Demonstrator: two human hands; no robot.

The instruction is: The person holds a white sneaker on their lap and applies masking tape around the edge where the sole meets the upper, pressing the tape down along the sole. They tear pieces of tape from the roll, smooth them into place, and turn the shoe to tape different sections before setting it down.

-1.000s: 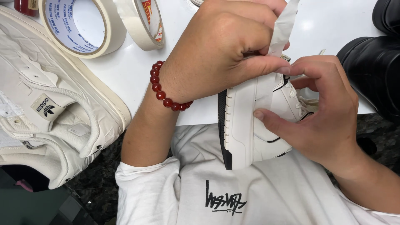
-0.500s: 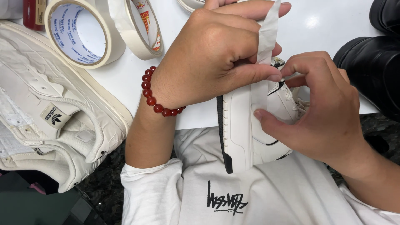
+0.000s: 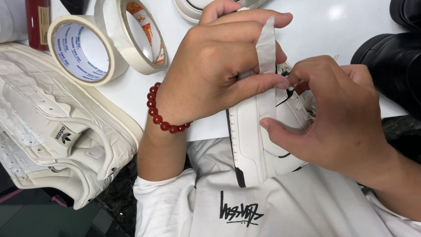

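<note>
A: Sneaker (image 3: pixel 254 145) status, please. Where does it sit?

B: I see it held on edge over the person's lap, sole side turned toward the camera, toe end reaching up to the edge of the white table (image 3: pixel 329 26). A strip of masking tape (image 3: pixel 266 48) runs from the sole's side wall up past the fingers.

A: Hand states?

B: Left hand (image 3: pixel 219 70): fingers curled narrow, thumb and forefinger pinching the strip and pressing it against the sole's side wall. Right hand (image 3: pixel 346 127): wrapped around the upper from the lace side, thumb flat on the side wall just below the strip, fingers closed on the shoe.

A: Progress?

B: My reading: the lower part of the strip appears laid on the side wall; the upper part stands free above the left fingers, not yet pressed down. The rest of the side wall toward the heel shows no tape. I judge the masking as early, with most of the edge left. The far side of the shoe is hidden, so I cannot tell its state.

A: Surroundings?

B: Two tape rolls (image 3: pixel 87 48) stand on the table near the left wrist, which wears a red bead bracelet (image 3: pixel 160 118). A cream sneaker (image 3: pixel 61 127) lies at the left, untaped as far as shown. A black shoe (image 3: pixel 394 61) rests at the right, well apart from the tape.
</note>
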